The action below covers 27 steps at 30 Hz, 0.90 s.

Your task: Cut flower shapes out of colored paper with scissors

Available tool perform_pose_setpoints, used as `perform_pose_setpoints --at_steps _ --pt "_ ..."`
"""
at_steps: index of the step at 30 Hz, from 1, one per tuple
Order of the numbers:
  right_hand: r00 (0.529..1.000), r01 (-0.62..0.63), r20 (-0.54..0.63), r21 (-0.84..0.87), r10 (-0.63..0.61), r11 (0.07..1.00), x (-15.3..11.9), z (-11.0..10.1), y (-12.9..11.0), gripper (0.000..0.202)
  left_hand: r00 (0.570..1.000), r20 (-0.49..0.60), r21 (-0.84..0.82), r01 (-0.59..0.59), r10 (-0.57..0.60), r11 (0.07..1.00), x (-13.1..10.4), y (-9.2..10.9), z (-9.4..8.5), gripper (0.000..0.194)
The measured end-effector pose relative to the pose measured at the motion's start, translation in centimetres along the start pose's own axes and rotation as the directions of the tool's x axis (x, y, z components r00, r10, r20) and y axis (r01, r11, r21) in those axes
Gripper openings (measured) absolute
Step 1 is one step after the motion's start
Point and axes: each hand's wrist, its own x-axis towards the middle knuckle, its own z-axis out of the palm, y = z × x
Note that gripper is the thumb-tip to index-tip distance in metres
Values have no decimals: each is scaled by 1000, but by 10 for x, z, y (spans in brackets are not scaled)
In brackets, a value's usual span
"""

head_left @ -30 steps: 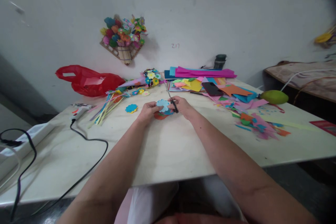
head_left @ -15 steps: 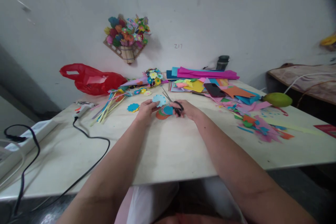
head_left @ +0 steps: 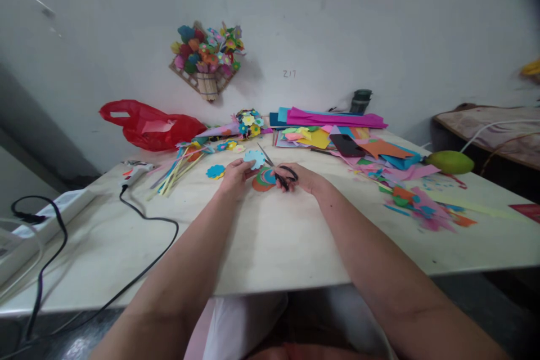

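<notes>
My left hand (head_left: 237,174) pinches a light blue scalloped paper piece (head_left: 255,158) at its lower left edge. Black-handled scissors (head_left: 288,173) are in my right hand (head_left: 300,178), with the blades pointing up and left beside the light blue piece. Under and between my hands, round paper discs (head_left: 262,182) in orange, green and blue lie overlapped on the table. A blue scalloped paper flower (head_left: 215,171) with yellow beneath it rests left of my left hand.
Paper strips (head_left: 179,169), a red plastic bag (head_left: 154,129) and a glue gun (head_left: 137,173) with its cord are on the left. Right of my hands lie a phone (head_left: 346,145), colored paper scraps (head_left: 424,205) and a green oval object (head_left: 450,162). Folded magenta paper (head_left: 337,118) is at the back.
The scissors have turned slightly in my right hand, their handles spread wider and their blades nearer the light blue piece. The whole view has shifted a little.
</notes>
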Motion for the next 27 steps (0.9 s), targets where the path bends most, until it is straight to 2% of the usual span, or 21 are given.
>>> perform_pose_setpoints --at_steps 27 --pt "998 -27 -57 -42 25 999 8 6 5 30 1000 -8 -32 6 -7 999 -1 -1 5 19"
